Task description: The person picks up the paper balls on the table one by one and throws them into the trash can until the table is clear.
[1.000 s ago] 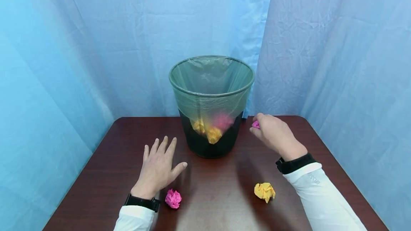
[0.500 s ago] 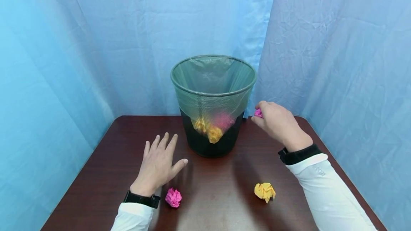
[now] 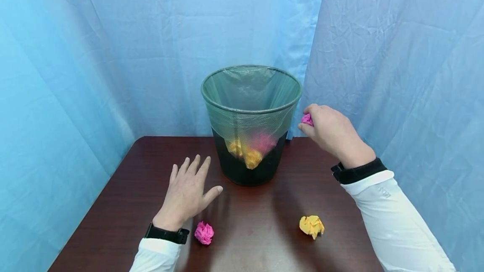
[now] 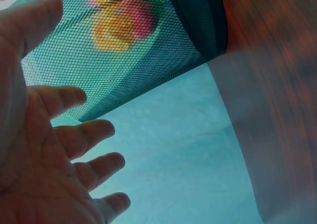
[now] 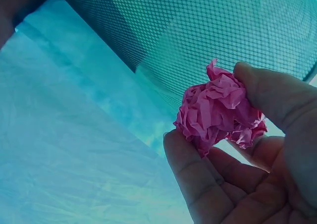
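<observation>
pink paper ball (image 3: pixel 307 119), at three o'clock of the mesh bin (image 3: pixel 251 125), pinched by the right hand (image 3: pixel 334 133); left hand (image 3: pixel 185 196), between seven and eight o'clock, fingers wide. a light pinch above the rim (image 3: pixel 251 112) should serve best.

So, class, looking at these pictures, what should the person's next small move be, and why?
Probably raise the right hand and bring it left over the round, dark mesh wastebasket: it holds a crumpled pink paper ball beside the basket, not over its opening, and crumpled yellow paper already shows inside.
</observation>
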`<state>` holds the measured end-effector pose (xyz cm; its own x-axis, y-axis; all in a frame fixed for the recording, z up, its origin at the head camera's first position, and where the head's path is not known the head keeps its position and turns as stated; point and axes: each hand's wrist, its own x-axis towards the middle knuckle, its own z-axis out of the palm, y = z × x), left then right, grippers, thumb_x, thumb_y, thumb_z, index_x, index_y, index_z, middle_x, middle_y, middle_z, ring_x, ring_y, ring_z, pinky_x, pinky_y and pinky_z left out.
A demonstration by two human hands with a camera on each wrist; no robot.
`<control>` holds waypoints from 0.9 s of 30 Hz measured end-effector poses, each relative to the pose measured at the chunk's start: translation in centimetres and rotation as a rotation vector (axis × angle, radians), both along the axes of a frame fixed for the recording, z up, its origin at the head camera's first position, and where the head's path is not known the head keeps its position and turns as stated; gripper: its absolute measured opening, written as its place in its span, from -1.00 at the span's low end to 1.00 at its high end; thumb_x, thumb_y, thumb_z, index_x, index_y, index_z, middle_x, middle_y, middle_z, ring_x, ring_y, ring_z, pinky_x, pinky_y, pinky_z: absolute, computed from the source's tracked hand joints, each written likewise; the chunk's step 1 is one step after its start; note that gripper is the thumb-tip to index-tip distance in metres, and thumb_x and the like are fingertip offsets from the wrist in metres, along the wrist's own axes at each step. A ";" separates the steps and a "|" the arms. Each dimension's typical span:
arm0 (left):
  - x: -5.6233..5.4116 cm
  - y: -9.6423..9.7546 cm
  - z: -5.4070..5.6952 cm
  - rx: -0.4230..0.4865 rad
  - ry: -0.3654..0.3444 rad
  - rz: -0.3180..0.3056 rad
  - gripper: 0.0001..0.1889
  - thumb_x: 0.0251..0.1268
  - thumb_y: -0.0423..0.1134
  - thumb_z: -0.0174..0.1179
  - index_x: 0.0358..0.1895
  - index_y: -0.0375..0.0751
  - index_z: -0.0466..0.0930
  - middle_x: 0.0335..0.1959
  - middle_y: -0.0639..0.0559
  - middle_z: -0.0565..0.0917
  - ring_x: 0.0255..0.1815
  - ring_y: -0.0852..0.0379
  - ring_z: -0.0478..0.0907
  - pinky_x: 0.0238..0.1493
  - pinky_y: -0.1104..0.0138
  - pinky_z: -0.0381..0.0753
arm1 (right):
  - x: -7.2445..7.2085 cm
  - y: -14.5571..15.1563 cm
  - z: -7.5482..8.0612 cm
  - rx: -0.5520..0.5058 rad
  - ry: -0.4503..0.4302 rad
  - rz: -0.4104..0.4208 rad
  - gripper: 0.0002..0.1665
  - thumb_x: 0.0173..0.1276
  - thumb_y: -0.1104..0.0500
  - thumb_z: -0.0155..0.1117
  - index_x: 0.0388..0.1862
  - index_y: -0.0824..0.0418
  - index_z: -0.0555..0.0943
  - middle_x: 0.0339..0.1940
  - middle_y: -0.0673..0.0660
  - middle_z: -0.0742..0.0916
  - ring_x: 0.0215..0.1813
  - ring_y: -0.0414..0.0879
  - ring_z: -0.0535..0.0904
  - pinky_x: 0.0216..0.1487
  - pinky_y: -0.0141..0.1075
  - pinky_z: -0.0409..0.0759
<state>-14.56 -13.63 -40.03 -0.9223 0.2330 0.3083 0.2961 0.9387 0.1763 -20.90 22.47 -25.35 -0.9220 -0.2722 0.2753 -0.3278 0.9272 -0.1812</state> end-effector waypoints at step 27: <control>0.5 0.7 1.6 0.002 -0.007 -0.017 -0.06 0.32 0.38 0.24 0.61 -0.13 0.30 0.57 -0.30 0.36 0.59 -0.43 0.22 0.50 -0.43 0.09 | 0.2 -1.2 6.0 -0.024 0.096 0.012 -0.44 0.53 0.05 0.28 0.33 0.39 0.53 0.02 0.35 0.71 -0.04 0.20 0.62 -0.11 0.13 0.67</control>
<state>-14.06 -12.92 -38.39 -0.9205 0.2480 0.3020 0.3105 0.9334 0.1800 -20.66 21.29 -19.38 -0.8879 -0.2755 0.3685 -0.3559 0.9188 -0.1707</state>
